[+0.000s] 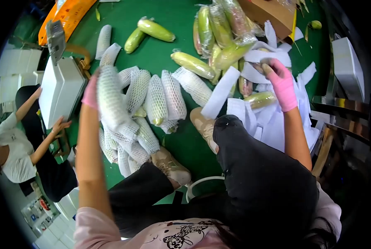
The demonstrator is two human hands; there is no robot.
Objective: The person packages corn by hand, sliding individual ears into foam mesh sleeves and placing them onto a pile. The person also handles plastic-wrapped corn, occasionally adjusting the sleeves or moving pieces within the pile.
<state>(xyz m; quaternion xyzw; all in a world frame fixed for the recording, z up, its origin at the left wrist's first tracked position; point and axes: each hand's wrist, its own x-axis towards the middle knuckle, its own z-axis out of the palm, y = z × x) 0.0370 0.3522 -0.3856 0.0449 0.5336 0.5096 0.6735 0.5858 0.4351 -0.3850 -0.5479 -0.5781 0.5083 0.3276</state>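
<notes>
My left hand point(91, 92), in a pink fingerless covering, is at the side of an ear of corn in a white foam net sleeve point(112, 97). It grips that ear, which is blurred by motion; most of the fingers are hidden behind it. Below hangs a pile of netted corn ears point(125, 139). On the right, my right hand point(280, 81), covered the same way, has thumb and fingers closed on the end of a flat white foam sleeve point(254, 74). Around it lie many loose foam sleeves point(270, 124), with a bare corn ear point(260, 100) among them.
Film-wrapped corn ears point(223, 29) are heaped at the top centre, beside a cardboard box point(272, 16). Two more ears point(155, 30) lie on the green surface point(123, 12). At left, another person point(17, 145) handles a white foam box point(61, 93). An orange crate point(67, 18) stands upper left.
</notes>
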